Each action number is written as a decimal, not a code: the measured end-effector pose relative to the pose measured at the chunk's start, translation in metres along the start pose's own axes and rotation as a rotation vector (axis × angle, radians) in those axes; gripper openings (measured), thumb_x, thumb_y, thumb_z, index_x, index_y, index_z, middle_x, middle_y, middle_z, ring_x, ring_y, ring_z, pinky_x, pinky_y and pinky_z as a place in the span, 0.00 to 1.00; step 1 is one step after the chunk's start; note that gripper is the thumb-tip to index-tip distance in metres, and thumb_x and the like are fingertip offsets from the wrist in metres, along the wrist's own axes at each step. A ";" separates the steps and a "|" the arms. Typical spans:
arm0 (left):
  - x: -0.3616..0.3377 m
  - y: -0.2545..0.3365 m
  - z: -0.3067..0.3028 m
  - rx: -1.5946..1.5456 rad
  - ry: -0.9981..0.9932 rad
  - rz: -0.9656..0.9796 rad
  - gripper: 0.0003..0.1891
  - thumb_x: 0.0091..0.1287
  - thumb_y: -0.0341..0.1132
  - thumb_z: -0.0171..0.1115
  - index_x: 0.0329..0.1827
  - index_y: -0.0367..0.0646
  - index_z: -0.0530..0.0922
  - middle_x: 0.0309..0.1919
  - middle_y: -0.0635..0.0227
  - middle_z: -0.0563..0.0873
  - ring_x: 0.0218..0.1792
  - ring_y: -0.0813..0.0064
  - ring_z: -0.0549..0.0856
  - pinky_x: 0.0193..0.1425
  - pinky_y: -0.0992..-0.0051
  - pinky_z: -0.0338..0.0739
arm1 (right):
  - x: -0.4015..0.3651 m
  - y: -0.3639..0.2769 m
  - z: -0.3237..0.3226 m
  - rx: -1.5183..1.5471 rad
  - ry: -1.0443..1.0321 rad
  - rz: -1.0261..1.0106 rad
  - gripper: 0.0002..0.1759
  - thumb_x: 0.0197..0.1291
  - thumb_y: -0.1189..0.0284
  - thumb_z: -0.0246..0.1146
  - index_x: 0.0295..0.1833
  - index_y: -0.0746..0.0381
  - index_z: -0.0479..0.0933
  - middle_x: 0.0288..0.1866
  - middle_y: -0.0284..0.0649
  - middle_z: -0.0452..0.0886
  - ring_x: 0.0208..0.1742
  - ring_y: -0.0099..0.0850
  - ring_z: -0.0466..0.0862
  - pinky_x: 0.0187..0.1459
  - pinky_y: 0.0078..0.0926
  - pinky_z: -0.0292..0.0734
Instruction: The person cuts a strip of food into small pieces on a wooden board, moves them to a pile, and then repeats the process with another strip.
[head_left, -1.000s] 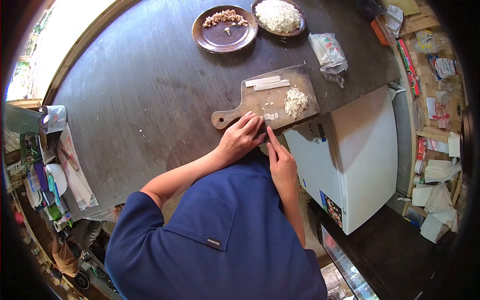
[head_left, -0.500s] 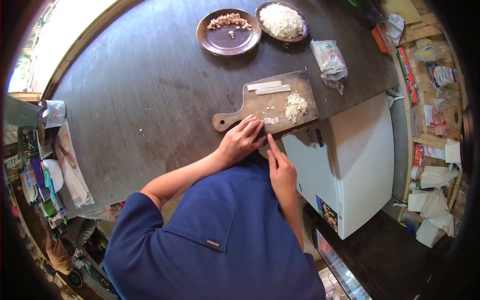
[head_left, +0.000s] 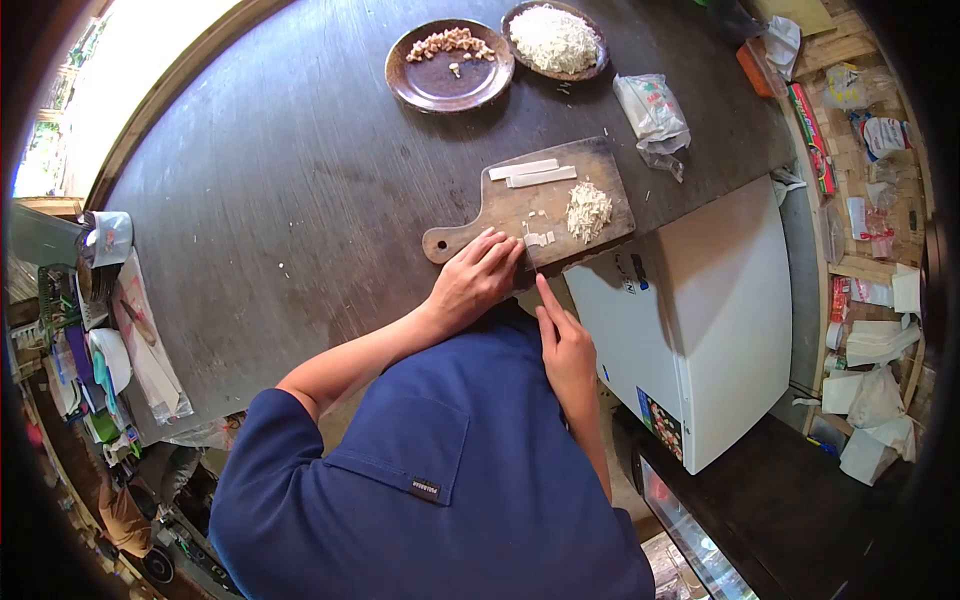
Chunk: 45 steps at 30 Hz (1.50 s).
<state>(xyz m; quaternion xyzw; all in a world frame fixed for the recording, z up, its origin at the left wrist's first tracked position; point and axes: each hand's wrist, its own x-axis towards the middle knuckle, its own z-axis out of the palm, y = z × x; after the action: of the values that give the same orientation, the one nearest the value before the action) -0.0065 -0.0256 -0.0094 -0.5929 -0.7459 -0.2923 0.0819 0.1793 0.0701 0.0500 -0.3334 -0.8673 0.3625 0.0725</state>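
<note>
A wooden cutting board (head_left: 505,210) with a handle lies at the table's near edge. My left hand (head_left: 475,270) rests on its near side, fingers bent and pressed together; whatever lies under them is hidden. My right hand (head_left: 568,345) grips a knife (head_left: 531,260), forefinger stretched along it. Only a thin line of the blade shows, close beside my left fingertips. Small pale cut pieces (head_left: 541,239) sit just beyond the blade. Further up the board are two whitish strips (head_left: 541,176), and a heap of finely cut pale bits (head_left: 589,211) is at the right.
Beyond the board stand a brown plate (head_left: 450,90) with small brownish pieces and a dish (head_left: 557,40) heaped with pale shreds. A plastic packet (head_left: 652,112) lies right of them. A white refrigerator (head_left: 720,300) adjoins the table's right edge. Another knife (head_left: 139,322) lies at far left.
The view has shifted slightly. Both hands keep nearly the same place at the board, and the knife blade shows as a thinner line beside the cut pieces.
</note>
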 end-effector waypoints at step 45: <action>-0.003 0.002 -0.002 -0.076 -0.032 -0.039 0.27 0.62 0.27 0.73 0.67 0.32 0.82 0.61 0.56 0.86 0.65 0.55 0.86 0.80 0.58 0.79 | -0.015 -0.005 -0.002 -0.016 -0.033 0.075 0.26 0.83 0.60 0.61 0.82 0.31 0.74 0.34 0.47 0.82 0.37 0.52 0.87 0.40 0.50 0.82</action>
<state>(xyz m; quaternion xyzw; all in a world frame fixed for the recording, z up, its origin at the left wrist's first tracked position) -0.0043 -0.0287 -0.0083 -0.5857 -0.7469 -0.3121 0.0417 0.1886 0.0595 0.0568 -0.3605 -0.8580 0.3636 0.0421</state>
